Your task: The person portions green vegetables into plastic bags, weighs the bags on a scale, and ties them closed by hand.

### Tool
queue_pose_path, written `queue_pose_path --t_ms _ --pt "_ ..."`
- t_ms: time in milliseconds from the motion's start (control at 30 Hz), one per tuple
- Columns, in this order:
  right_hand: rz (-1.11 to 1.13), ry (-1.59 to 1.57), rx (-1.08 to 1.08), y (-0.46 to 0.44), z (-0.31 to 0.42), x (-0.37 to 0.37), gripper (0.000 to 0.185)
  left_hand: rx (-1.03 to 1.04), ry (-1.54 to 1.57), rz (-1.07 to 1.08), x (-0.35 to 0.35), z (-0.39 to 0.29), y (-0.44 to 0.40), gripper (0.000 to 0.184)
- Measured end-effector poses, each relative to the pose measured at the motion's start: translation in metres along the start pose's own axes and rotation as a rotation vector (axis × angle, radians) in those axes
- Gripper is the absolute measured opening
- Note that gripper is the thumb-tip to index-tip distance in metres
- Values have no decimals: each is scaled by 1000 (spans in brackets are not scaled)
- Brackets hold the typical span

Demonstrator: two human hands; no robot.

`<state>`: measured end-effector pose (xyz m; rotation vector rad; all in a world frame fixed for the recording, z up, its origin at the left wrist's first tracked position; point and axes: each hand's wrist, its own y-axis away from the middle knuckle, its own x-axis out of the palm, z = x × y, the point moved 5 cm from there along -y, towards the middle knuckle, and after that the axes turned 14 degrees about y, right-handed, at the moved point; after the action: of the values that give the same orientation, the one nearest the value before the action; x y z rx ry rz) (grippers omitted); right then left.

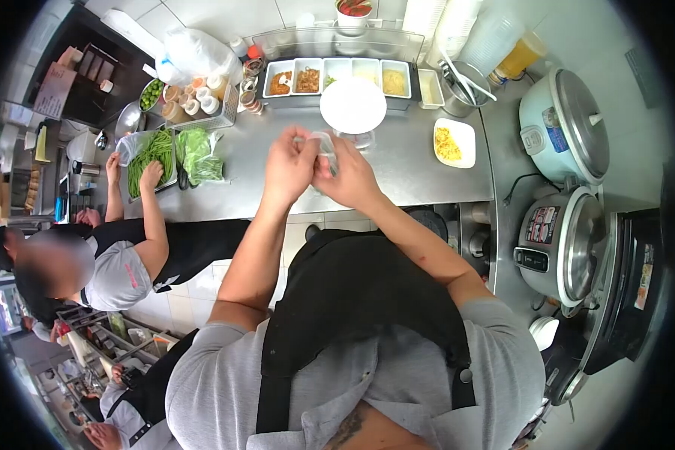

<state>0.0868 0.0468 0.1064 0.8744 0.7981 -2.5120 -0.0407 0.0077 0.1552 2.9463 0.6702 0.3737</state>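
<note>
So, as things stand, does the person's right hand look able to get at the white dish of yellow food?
Probably yes: bare counter lies between the right hand and the white dish, though that hand would likely need to let go of the clear plastic item first.

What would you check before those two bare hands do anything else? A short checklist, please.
1. Clear plastic item held: ok, between left hand and right hand.
2. Anything inside it: cannot tell; the hands partly cover it.
3. White round dish nearby: ok, just beyond the hands.
4. Square white bowl out of the way: ok, off right.
5. Co-worker's hand apart: ok, at the green beans.
</note>
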Motion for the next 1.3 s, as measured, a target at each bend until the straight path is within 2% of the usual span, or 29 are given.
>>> queue_pose_path --t_ms 33,100,133,233,300,333,367,433,467,500,567,667,867,1100,1233,1300 --pt "-3 2 -5 -13 6 -8 76 44 -134 27 6 -9 -5 13" --pt "233 128 157 -37 5 -5 47 112 -74 67 13 -18 -29 14" --pt "83 57 119 -48 4 -8 21 162 -137 107 18 -26 -40 15" --pt "88 90 53 -86 -33 -14 21 276 -277 183 35 -44 -60 23" --pt "130 -57 254 -110 -59 -27 27 338 -353 210 41 -47 -67 30" --pt "77 -165 328 -118 -70 -32 21 427 -337 187 38 -43 -71 35" --pt "70 -165 322 -126 -77 -34 21 518 -323 167 34 -38 -75 41" --pt "-29 -405 473 -134 -101 -37 19 452 -214 159 16 -9 -86 41" --pt "-8 -433 491 -138 -124 -27 30 395 -196 92 2 8 -89 41" --pt "-18 -436 497 -140 -135 -24 30 335 -179 26 -11 23 -90 41" --pt "-29 -705 568 -134 -153 -15 30 287 -205 1 -29 46 -79 41" --pt "-63 -697 580 -124 -183 8 28 193 -195 -18 -62 90 -65 40" --pt "-44 -759 581 -107 -181 9 29 -23 -233 16 -116 171 -24 36" --pt "-42 -604 508 -106 -196 12 30 -146 -199 -26 -118 202 8 31" --pt "33 -752 585 -98 -181 -6 33 -169 -188 -31 -108 210 12 31" --pt "57 -656 589 -95 -183 -15 35 -183 -196 -25 -105 214 13 30"
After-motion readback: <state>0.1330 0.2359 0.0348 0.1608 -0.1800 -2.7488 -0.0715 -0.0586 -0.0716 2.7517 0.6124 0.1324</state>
